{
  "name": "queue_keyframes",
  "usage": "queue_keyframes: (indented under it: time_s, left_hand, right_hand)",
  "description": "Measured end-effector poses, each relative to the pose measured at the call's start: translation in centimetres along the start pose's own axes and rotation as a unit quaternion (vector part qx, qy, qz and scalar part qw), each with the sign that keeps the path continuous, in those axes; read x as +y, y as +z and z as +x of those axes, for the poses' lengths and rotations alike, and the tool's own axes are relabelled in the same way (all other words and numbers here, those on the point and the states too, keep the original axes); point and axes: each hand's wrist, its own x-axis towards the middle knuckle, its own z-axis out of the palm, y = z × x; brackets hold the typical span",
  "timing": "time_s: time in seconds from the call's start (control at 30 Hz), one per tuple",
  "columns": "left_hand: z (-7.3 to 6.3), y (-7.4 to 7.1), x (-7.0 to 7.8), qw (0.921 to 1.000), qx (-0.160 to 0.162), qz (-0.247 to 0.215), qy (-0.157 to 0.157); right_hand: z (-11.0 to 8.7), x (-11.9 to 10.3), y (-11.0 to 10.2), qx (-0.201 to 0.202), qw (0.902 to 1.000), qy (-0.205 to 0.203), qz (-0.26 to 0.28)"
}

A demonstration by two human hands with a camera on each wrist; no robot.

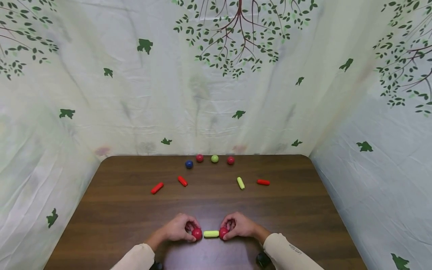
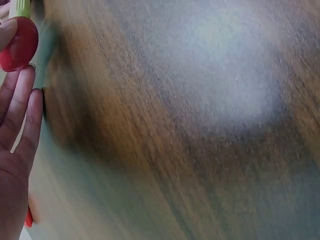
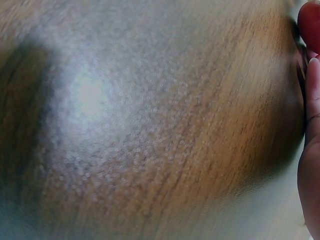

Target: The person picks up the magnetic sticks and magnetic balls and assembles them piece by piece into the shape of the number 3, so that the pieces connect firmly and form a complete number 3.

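Observation:
Near the front of the table, a yellow-green ridged stick point(image 1: 211, 234) lies crosswise between two red balls. My left hand point(image 1: 181, 227) pinches the left red ball point(image 1: 197, 234) between thumb and fingers, with a thin gap between ball and stick in the head view. On the other side, my right hand point(image 1: 240, 225) pinches the second red ball point(image 1: 223, 233), which sits right at the stick's right end. In the left wrist view the red ball point(image 2: 21, 46) shows under the thumb, the stick's end behind it. The right wrist view catches only part of its red ball point(image 3: 310, 27).
Along the table's point(image 1: 209, 202) back edge stand a blue ball point(image 1: 189, 164), two red balls point(image 1: 200, 158) point(image 1: 230, 160) and a green ball point(image 1: 214, 159). Before them lie red sticks point(image 1: 157, 188) point(image 1: 182, 181) point(image 1: 263, 182) and a yellow-green stick point(image 1: 240, 183). A leaf-printed cloth point(image 1: 216, 101) hangs behind.

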Motion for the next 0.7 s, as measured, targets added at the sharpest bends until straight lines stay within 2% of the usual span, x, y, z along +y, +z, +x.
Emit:
queue_keyframes:
  time_s: [0.23,0.5,0.7]
  left_hand:
    - [0.21,0.32,0.31,0.9999,-0.007,-0.004,-0.006]
    - [0.25,0.46,0.33,1.0000,-0.005,-0.006,-0.003]
    - [0.24,0.35,0.54,0.9997,-0.015,-0.018,0.000]
  right_hand:
    - [0.02,0.13,0.22,0.005,0.9999,-0.010,-0.002]
    - [-0.01,0.20,0.27,0.009,0.9999,-0.011,-0.001]
    - [0.05,0.21,0.28,0.009,0.9999,-0.008,-0.003]
